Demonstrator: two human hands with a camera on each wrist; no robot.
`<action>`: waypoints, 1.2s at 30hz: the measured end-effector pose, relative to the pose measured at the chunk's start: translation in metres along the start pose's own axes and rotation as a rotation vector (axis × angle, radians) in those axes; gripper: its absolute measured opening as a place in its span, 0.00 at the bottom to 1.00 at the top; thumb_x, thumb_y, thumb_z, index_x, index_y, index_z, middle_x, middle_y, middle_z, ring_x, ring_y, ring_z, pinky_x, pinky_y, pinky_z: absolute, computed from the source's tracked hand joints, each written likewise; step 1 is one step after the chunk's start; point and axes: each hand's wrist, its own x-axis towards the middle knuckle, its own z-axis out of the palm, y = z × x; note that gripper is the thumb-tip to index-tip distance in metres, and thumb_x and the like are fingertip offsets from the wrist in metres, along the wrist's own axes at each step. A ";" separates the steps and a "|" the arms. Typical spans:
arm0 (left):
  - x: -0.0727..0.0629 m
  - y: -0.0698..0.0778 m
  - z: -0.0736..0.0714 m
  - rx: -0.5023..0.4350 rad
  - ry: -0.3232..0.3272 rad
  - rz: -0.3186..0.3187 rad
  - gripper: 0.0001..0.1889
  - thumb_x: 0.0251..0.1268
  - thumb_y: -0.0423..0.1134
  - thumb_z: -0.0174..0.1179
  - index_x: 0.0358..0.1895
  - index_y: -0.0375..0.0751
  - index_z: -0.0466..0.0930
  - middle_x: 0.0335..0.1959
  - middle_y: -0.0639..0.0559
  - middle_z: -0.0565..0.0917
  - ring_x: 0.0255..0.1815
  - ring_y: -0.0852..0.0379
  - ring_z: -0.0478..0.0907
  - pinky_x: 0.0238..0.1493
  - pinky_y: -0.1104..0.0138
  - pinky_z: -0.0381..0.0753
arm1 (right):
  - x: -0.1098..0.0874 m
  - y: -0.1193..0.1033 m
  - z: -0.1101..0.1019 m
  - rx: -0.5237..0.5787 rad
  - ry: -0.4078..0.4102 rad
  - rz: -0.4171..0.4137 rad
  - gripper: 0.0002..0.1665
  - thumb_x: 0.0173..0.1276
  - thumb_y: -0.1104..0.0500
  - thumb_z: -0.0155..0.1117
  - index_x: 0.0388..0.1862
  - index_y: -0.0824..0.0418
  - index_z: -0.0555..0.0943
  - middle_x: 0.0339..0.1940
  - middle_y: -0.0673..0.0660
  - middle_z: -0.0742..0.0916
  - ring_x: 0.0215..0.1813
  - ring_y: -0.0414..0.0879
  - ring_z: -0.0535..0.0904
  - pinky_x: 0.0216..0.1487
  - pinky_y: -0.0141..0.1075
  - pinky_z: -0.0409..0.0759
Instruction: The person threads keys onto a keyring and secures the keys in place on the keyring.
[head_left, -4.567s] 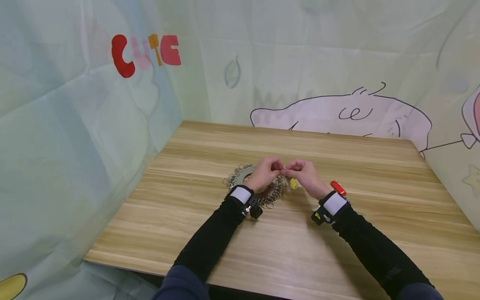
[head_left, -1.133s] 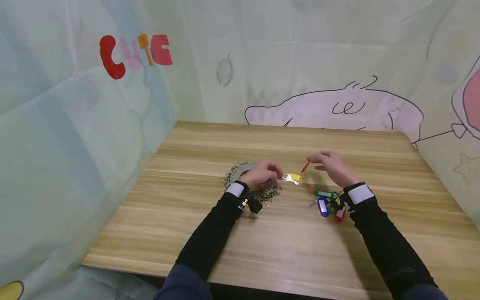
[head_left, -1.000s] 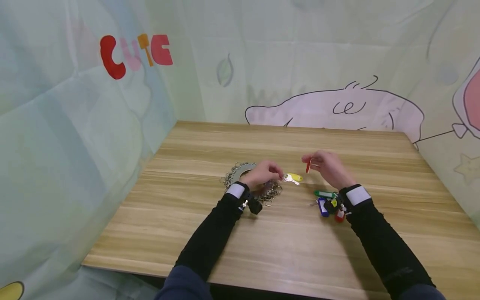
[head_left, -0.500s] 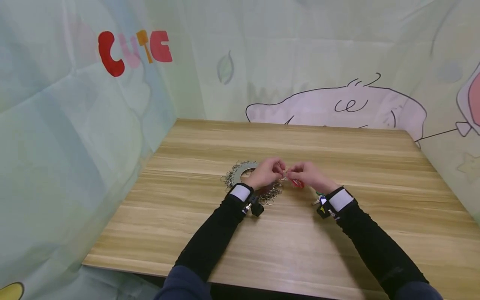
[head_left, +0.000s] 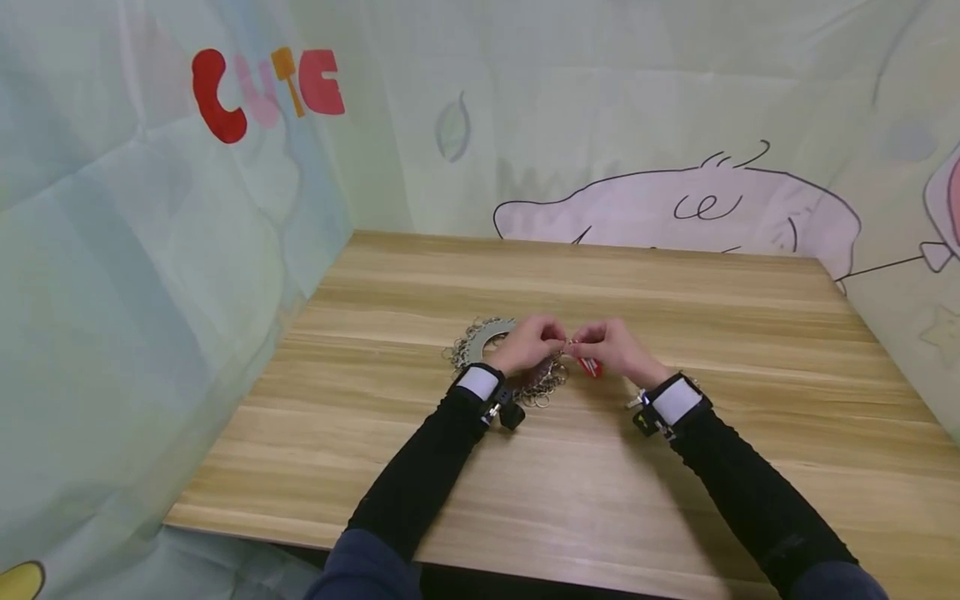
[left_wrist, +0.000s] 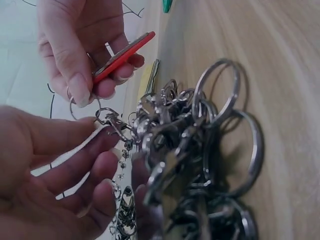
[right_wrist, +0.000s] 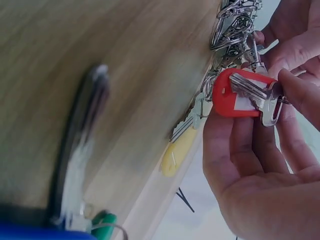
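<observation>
A flat grey metal ring (head_left: 476, 343) fringed with many small rings and clasps lies on the table. At its right side my left hand (head_left: 529, 345) pinches one of its clasps (left_wrist: 114, 120) between thumb and fingers. Close against it, my right hand (head_left: 617, 348) pinches the thin split ring (left_wrist: 75, 107) of a red key tag (right_wrist: 242, 97). Silver keys (right_wrist: 252, 90) lie over the tag's white label. The split ring and the clasp meet at the fingertips. A yellow key tag (right_wrist: 179, 152) with a key hangs beside the metal ring.
Under the right wrist lie a blue tag (right_wrist: 45, 233), a green tag (right_wrist: 104, 224) and a key (right_wrist: 82, 145), mostly hidden in the head view. A printed cloth (head_left: 637, 108) stands behind the wooden table (head_left: 420, 283).
Earlier the left hand was at the clasps beside the yellow tag. The right hand has since brought the red key tag leftward to meet the left hand at the metal ring.
</observation>
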 end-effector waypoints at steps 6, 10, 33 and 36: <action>0.002 0.003 -0.001 -0.016 0.037 0.034 0.03 0.65 0.29 0.57 0.38 0.37 0.79 0.30 0.46 0.82 0.29 0.59 0.74 0.32 0.73 0.71 | 0.002 0.000 -0.002 0.127 -0.039 -0.004 0.15 0.64 0.60 0.66 0.43 0.71 0.83 0.34 0.59 0.90 0.33 0.38 0.81 0.36 0.29 0.75; 0.002 0.004 -0.002 -0.020 0.063 0.047 0.03 0.65 0.29 0.57 0.37 0.37 0.80 0.31 0.46 0.83 0.29 0.59 0.75 0.32 0.74 0.72 | 0.003 0.001 -0.004 0.167 -0.044 0.024 0.16 0.66 0.59 0.64 0.46 0.71 0.82 0.32 0.50 0.90 0.33 0.36 0.80 0.36 0.30 0.75; 0.005 0.007 0.004 0.060 0.181 0.154 0.06 0.59 0.23 0.59 0.32 0.35 0.83 0.30 0.44 0.86 0.31 0.56 0.80 0.33 0.75 0.75 | 0.003 0.003 -0.006 0.164 -0.050 0.014 0.15 0.67 0.58 0.63 0.44 0.70 0.83 0.33 0.51 0.89 0.32 0.39 0.79 0.37 0.35 0.76; 0.005 0.008 0.007 0.092 0.193 0.165 0.06 0.58 0.23 0.59 0.32 0.35 0.83 0.30 0.44 0.86 0.32 0.55 0.80 0.33 0.75 0.75 | 0.002 0.002 -0.005 0.126 -0.033 0.008 0.14 0.66 0.59 0.63 0.43 0.69 0.83 0.35 0.53 0.89 0.35 0.40 0.79 0.39 0.34 0.75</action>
